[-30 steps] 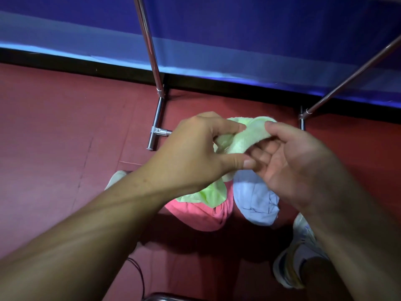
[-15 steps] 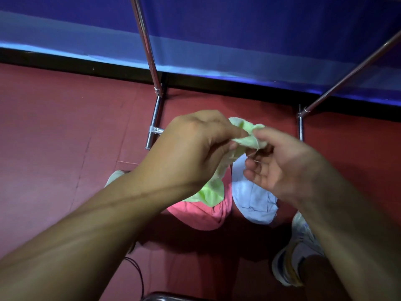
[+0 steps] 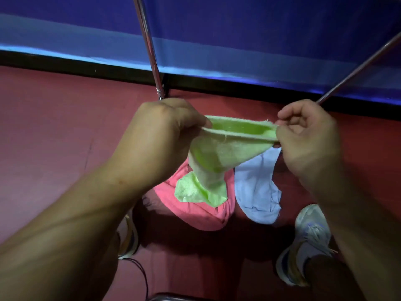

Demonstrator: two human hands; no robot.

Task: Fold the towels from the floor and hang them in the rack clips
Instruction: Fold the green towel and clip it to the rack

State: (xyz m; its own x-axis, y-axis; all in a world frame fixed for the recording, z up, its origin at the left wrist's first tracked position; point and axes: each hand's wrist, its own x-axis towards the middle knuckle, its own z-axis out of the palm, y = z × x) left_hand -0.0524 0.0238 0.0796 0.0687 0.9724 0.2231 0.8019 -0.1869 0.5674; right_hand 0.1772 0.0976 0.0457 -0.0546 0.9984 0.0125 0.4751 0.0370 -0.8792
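Pinching opposite ends of the green towel [image 3: 227,148], the left hand [image 3: 156,140] and right hand [image 3: 308,135] hold it stretched above the pink towel [image 3: 195,209], with the blue towel [image 3: 256,187] just beside on the floor [image 3: 54,131]

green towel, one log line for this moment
green towel | left hand, right hand pinch top edge | spread | unhung

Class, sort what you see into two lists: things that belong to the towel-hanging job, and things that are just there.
Job: green towel, held by both hands; pink towel; blue towel; rack poles.
Just there: shoes; cable; blue wall.
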